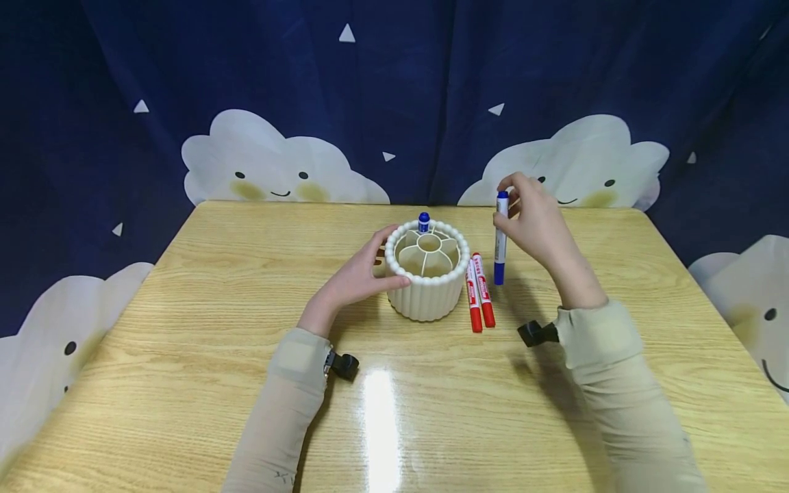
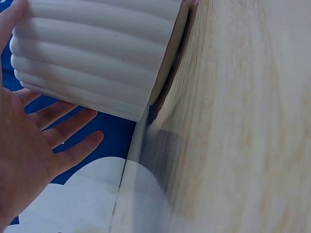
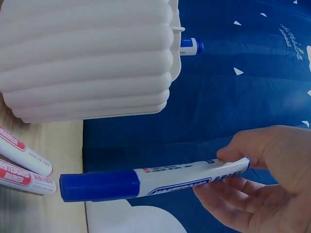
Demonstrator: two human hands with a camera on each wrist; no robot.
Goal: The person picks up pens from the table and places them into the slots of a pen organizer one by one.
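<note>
A cream pen holder [image 1: 428,301] with fluted sides, a beaded rim and several compartments stands upright on the table. At its left is my left hand [image 1: 359,272], the thumb along the near rim and the other fingers extended loosely beside the far side. My right hand [image 1: 535,216] pinches a blue-capped whiteboard marker [image 1: 500,239] by its upper end, to the right of the holder. The marker hangs nearly vertical, blue cap down. Inside a back compartment another blue marker [image 1: 423,222] stands with its end above the rim. In the right wrist view, the pinched marker's [image 3: 170,179] label shows.
Two red markers [image 1: 473,301] lie side by side on the wooden table [image 1: 216,329], just right of the holder. Behind the table's far edge hangs a dark blue curtain [image 1: 394,82] with clouds and triangles. Each wrist carries a small black camera [image 1: 345,366].
</note>
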